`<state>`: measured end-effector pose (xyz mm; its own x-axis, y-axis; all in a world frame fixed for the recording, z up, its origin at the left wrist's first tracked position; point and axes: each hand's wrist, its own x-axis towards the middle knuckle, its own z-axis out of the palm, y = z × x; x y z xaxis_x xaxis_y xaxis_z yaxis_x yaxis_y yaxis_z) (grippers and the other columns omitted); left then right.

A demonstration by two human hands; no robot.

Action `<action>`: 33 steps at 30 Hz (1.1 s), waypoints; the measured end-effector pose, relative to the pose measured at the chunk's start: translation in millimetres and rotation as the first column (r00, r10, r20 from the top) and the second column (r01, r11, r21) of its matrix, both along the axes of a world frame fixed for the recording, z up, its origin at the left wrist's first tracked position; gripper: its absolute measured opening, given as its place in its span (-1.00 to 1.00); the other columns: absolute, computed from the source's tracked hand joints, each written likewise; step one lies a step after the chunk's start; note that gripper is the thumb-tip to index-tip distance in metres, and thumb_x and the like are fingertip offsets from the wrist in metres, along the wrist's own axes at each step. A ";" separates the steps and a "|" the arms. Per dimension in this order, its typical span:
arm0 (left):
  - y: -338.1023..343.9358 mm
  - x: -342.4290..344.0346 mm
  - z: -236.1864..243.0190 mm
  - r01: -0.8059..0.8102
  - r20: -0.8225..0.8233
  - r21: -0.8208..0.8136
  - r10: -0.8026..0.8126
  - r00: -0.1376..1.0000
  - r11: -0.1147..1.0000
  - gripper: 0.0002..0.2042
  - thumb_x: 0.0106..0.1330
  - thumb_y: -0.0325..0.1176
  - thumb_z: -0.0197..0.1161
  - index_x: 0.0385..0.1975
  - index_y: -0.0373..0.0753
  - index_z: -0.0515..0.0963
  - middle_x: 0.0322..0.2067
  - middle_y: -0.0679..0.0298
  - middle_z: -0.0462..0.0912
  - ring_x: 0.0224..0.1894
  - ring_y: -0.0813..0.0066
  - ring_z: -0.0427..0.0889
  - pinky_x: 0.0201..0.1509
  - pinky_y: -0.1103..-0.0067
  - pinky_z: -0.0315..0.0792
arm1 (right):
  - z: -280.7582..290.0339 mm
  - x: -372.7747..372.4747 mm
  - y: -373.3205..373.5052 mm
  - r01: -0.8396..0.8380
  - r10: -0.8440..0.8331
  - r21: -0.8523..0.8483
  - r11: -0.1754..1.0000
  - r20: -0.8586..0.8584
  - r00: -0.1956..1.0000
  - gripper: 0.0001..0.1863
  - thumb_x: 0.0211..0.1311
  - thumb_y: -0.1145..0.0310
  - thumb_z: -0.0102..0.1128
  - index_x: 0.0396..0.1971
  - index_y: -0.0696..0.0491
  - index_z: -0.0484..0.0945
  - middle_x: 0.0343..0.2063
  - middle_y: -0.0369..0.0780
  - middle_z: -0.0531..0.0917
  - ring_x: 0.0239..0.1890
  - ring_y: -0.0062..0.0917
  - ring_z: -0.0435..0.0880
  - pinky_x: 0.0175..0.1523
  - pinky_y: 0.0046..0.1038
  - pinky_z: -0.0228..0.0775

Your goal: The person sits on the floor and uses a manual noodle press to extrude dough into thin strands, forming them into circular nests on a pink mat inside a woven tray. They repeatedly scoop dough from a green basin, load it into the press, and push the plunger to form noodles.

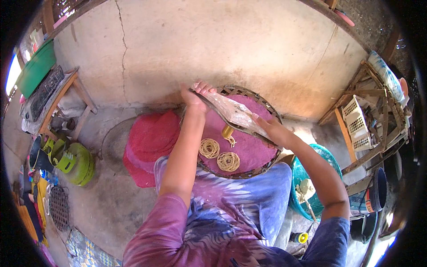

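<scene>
Both hands hold a long press (231,111) over a woven tray (267,165) lined with pink cloth. Left hand (195,95) has its grip closed on the far end, right hand (269,129) on the near end. From the brass nozzle (227,131) a strand drops beside 2 noodle coils (219,155). Pink mats (149,142) lie left of the tray.

Two noodle coils (219,155) lie on the tray (262,171), cloth stack (149,144) left

Both arms reach forward, the left hand (195,95) raised higher with fingers curled in a grip, the right hand (270,129) lower, likewise clenched.
</scene>
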<state>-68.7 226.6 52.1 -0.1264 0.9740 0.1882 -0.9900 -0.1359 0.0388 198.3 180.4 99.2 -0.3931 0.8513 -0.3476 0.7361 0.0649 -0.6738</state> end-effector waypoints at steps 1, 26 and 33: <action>-2.0 0.5 2.9 0.002 -0.009 -0.095 -0.002 1.000 0.995 -0.40 0.34 0.28 -0.47 -0.75 -0.04 0.18 -0.82 0.51 0.12 -0.75 0.58 0.13 -0.47 0.52 0.19 | 6.4 1.8 -3.8 0.008 -0.007 -0.014 1.000 0.017 1.000 -0.26 0.34 -0.31 -0.27 -0.31 0.15 0.56 -0.73 -0.27 0.46 -0.72 -0.63 0.44 -0.59 -0.54 0.30; 14.1 38.8 -4.3 0.008 -0.410 -0.144 -0.067 0.909 0.990 -0.33 0.38 0.20 -0.50 -0.57 -0.19 0.46 -0.60 0.24 0.51 -0.52 0.34 0.45 -0.26 0.42 0.39 | -8.9 42.4 -11.8 0.129 -0.125 0.085 0.988 -0.055 0.991 -0.25 0.30 -0.32 -0.18 -0.31 0.18 0.57 -0.75 -0.31 0.41 -0.73 -0.65 0.40 -0.65 -0.57 0.24; -22.3 49.9 -59.8 0.002 -0.943 -0.177 -0.169 -0.287 0.984 -0.22 0.40 0.30 -0.45 0.22 -0.30 0.35 0.03 0.13 0.56 0.01 0.39 0.51 0.32 0.41 0.11 | -17.5 53.8 -22.2 0.170 -0.166 -0.004 0.985 -0.239 0.957 -0.32 0.35 -0.26 -0.18 -0.27 0.16 0.55 -0.75 -0.34 0.39 -0.74 -0.69 0.36 -0.66 -0.60 0.18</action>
<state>-18.8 204.3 -7.8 0.2183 0.9701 -0.1063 0.3214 0.0314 0.9464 252.1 158.2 81.7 -0.3134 0.9168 -0.2475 0.5565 -0.0339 -0.8302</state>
